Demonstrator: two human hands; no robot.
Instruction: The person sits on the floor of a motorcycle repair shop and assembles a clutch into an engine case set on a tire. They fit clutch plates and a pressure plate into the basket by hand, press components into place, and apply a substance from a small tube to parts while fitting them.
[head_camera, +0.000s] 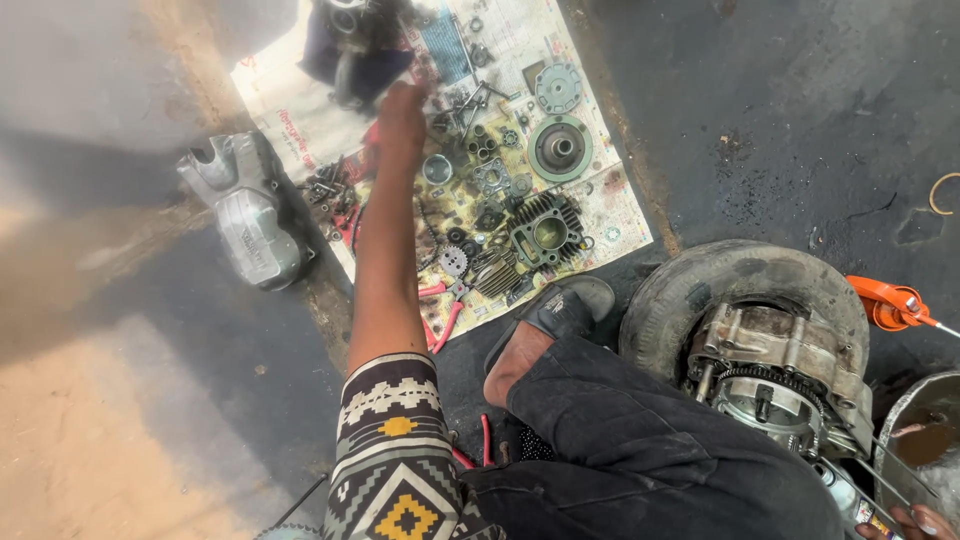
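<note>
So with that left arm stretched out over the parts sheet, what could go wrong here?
1. The left hand is blurred above crowded small bolts and gears; a sweep could scatter them off the newspaper.
2. The forearm passes over the red-handled pliers and the finned cylinder, and may knock them.
3. The engine sits on a tyre and might shift.

1. The dark, oil-stained floor (760, 110) carries everything.
2. A newspaper sheet (300, 110) lies spread on it.
3. A silver engine cover (245, 210) lies just left of the sheet.
4. A tyre (700, 280) lies at right, an orange oil can (890, 303) beside it.
</note>
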